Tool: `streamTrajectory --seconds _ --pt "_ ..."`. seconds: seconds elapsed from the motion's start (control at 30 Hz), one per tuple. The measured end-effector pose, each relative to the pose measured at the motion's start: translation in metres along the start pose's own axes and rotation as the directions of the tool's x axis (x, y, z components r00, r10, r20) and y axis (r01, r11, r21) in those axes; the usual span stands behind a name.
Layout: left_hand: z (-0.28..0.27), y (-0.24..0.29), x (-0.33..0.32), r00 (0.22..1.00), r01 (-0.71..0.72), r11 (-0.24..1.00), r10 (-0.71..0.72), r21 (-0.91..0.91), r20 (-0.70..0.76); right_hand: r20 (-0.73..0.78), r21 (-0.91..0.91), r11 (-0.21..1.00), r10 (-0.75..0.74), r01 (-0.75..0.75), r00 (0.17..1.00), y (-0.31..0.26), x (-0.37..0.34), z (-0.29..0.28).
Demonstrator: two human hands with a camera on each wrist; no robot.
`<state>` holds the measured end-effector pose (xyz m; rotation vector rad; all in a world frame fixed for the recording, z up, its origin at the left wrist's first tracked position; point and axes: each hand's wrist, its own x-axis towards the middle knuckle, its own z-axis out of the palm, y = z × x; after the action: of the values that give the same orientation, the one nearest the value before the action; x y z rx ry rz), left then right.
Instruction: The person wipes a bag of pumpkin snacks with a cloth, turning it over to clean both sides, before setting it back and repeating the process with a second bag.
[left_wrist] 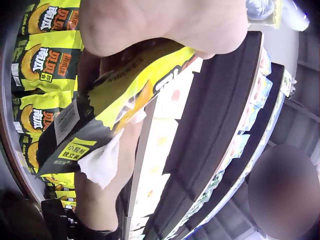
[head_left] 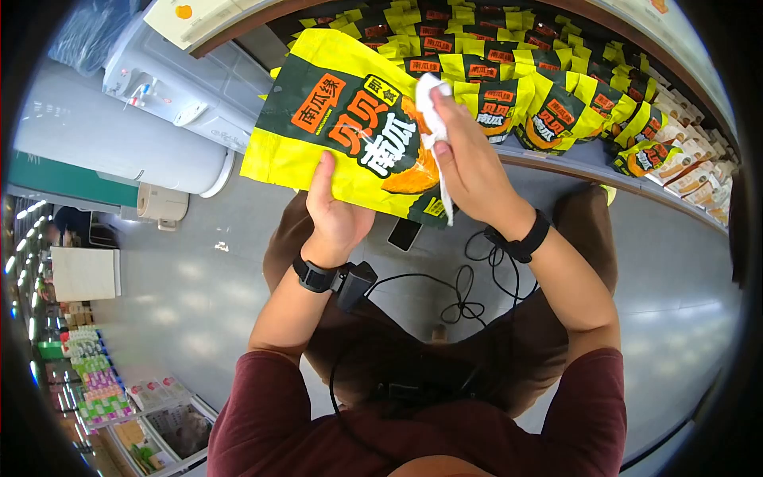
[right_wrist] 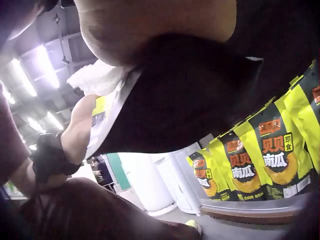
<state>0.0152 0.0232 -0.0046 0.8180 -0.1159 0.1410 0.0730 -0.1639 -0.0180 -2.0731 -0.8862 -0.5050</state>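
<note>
A yellow and dark green snack bag (head_left: 338, 119) with orange and white lettering and a pumpkin picture is held up, tilted, in front of the shelf. My left hand (head_left: 338, 222) grips its lower edge, thumb on the printed face and fingers hidden behind. With my right hand (head_left: 473, 167) I hold a crumpled white tissue (head_left: 433, 103) against the bag's right side. From the left wrist, the tissue (left_wrist: 102, 162) lies by the bag's dark bottom panel (left_wrist: 65, 142). The right wrist view has the bag (right_wrist: 175, 105) mostly in shadow.
Rows of similar bags (head_left: 548, 111) fill the shelf ahead, with pale packets (head_left: 695, 155) at its right. A phone (head_left: 405, 233) and black cables (head_left: 461, 298) lie on the floor between the knees. White appliances (head_left: 151, 119) stand at left.
</note>
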Motion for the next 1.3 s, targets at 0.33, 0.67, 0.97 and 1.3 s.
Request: streamTrajectory --seconds 0.33,0.67,0.97,1.3 --pt "0.012 -0.013 -0.013 0.964 0.260 0.948 -0.264 0.184 -0.003 0.176 0.036 0.968 -0.251 0.249 0.952 -0.044 0.000 0.007" --pt "0.012 -0.020 -0.011 0.954 0.274 0.928 -0.296 0.253 0.052 0.083 0.001 0.987 -0.158 0.158 0.984 -0.029 -0.002 0.004" --pt "0.016 -0.019 -0.008 0.954 0.237 0.930 -0.278 0.282 0.115 0.029 -0.147 0.978 -0.144 0.146 0.989 -0.018 0.015 -0.001" --pt "0.010 -0.015 -0.005 0.958 0.270 0.938 -0.285 0.220 0.041 0.063 -0.210 0.957 -0.190 0.199 0.980 -0.004 0.012 -0.007"
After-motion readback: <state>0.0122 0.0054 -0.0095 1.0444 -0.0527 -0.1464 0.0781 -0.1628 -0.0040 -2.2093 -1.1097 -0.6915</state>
